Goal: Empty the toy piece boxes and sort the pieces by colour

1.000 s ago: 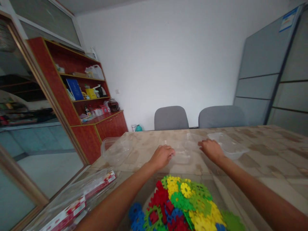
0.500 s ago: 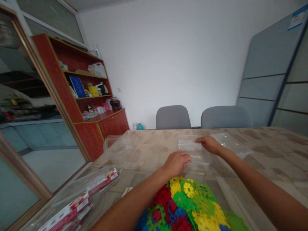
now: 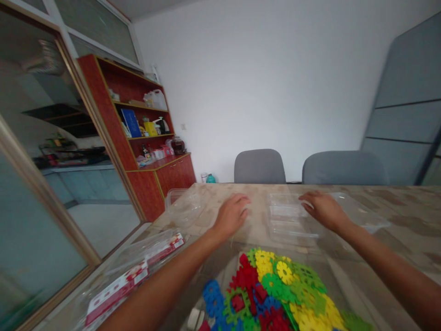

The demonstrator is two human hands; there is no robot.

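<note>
My left hand (image 3: 231, 214) hovers over the table between two clear plastic containers, its fingers loosely curved and apart, holding nothing. At the right side of the clear divided plastic tray (image 3: 284, 211) is my right hand (image 3: 324, 210), fingers bent with a gap to the thumb. Whether it touches the tray is hard to tell. Nearer to me lies a heap of plastic building pieces (image 3: 275, 289), in red, yellow, green and blue, many of them notched or gear-shaped.
Another clear container (image 3: 184, 207) stands at the table's far left. Clear packaging with a red-and-white label (image 3: 117, 287) lies front left. A clear plastic piece (image 3: 361, 214) rests beyond my right hand. Two grey chairs (image 3: 260, 166) stand behind the table (image 3: 406, 248).
My left hand has moved left and away from me, off the tray's near side. My right hand's fingers have opened somewhat near the tray. The view has turned slightly left.
</note>
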